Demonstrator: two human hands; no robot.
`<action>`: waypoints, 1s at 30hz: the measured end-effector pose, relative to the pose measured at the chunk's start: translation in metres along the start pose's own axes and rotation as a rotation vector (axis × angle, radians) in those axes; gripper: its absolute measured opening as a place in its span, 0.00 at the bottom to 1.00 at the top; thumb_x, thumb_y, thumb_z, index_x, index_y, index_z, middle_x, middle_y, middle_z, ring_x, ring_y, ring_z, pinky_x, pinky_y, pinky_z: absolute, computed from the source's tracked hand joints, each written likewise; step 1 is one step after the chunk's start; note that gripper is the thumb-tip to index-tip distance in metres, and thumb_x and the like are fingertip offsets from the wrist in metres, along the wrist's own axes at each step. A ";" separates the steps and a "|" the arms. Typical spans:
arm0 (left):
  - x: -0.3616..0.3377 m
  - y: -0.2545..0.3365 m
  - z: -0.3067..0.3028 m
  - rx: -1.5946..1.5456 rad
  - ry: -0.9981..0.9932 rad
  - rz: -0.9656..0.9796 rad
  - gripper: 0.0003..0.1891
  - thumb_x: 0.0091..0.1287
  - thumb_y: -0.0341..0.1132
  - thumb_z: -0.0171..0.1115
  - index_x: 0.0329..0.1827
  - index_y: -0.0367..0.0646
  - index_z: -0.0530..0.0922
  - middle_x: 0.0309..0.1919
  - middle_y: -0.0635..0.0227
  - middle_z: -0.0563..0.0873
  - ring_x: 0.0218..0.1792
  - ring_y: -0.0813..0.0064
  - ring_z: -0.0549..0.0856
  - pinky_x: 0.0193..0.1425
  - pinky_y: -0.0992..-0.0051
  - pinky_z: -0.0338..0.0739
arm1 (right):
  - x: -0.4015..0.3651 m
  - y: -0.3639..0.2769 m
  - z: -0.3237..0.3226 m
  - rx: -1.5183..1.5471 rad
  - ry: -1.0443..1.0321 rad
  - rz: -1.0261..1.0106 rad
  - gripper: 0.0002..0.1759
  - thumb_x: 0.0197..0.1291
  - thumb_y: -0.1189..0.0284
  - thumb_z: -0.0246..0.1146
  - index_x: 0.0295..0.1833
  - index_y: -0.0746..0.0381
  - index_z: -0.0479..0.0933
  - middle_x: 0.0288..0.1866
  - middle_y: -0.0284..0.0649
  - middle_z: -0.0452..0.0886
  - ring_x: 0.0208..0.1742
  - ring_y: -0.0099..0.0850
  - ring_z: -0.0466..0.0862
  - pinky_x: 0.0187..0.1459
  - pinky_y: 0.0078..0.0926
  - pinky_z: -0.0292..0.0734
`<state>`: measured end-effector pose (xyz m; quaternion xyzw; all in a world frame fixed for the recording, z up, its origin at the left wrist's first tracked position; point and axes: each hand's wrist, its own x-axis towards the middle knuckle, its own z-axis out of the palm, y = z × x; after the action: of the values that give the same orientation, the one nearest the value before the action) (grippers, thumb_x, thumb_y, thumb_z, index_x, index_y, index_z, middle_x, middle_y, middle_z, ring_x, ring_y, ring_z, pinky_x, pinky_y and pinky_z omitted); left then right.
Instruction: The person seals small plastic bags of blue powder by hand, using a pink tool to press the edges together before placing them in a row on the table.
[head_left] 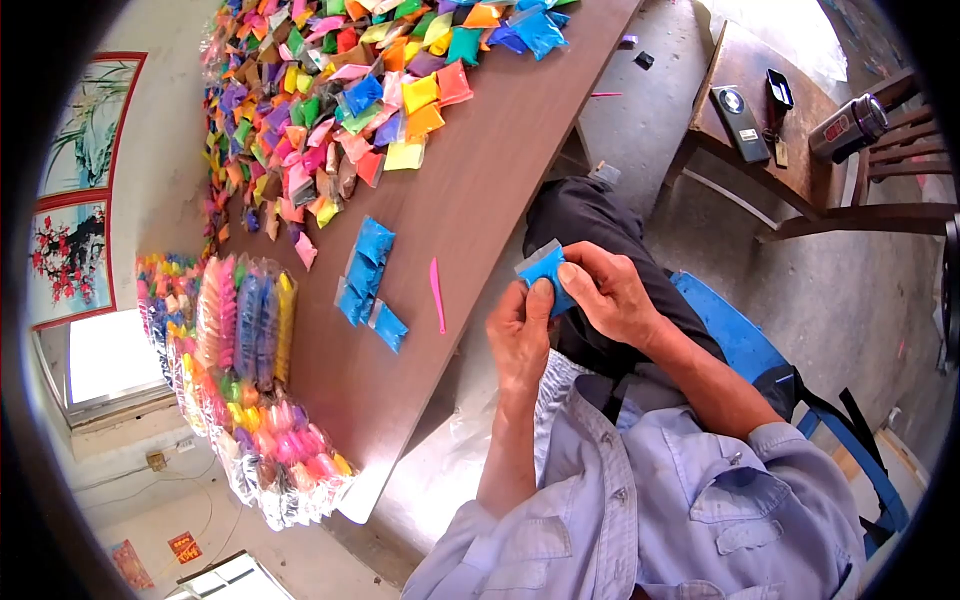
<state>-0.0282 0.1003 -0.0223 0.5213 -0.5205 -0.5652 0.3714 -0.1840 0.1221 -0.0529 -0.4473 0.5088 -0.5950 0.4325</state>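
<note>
- Along the left half of the frame, a long brown wooden table (480,190) runs on a diagonal from the lower left to the top centre.
- At the upper left, its far end is heaped with a pile of small coloured packets (340,90).
- Near the middle of the table lie a few loose blue packets (365,275), and just to their right is a thin pink tool (437,295).
- At the lower left, clear-wrapped bundles (245,340) of coloured pieces sit at the table's near end.
- At the far left edge, framed flower paintings (75,190) hang on a pale wall, with a bright window (110,355) below them.
- At the upper right, on the grey concrete floor, a second wooden table (790,170) carries a metal flask (848,128) and a flat dark device (740,122).
- A blue seat (735,335) shows under the person at the centre right.
- In the centre of the frame, above the dark-trousered lap, the blue packet (545,268) is held off the table.
- Its long axis slants from upper left to lower right, and its clear sealed end points to the upper left.
- The left hand (520,335) pinches its lower edge with the thumb on top.
- The right hand (610,295) pinches its right side, with the fingers curled over it.
</note>
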 end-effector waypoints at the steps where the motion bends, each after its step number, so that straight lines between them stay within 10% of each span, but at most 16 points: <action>1: 0.000 0.001 -0.001 0.020 -0.013 0.026 0.21 0.82 0.50 0.69 0.42 0.38 0.84 0.30 0.77 0.82 0.31 0.86 0.77 0.35 0.78 0.72 | 0.000 0.000 0.001 0.000 -0.001 0.000 0.11 0.78 0.70 0.65 0.53 0.69 0.82 0.32 0.42 0.84 0.30 0.24 0.82 0.34 0.27 0.79; 30: 0.000 0.000 0.004 0.054 0.077 0.097 0.20 0.86 0.47 0.64 0.38 0.41 0.83 0.27 0.82 0.77 0.31 0.89 0.70 0.35 0.80 0.65 | 0.000 -0.001 0.001 -0.028 0.016 0.000 0.11 0.75 0.71 0.66 0.42 0.68 0.81 0.25 0.42 0.75 0.24 0.26 0.75 0.28 0.30 0.72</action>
<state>-0.0325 0.1012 -0.0225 0.5268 -0.5455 -0.5117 0.4038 -0.1830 0.1219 -0.0520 -0.4485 0.5204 -0.5916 0.4219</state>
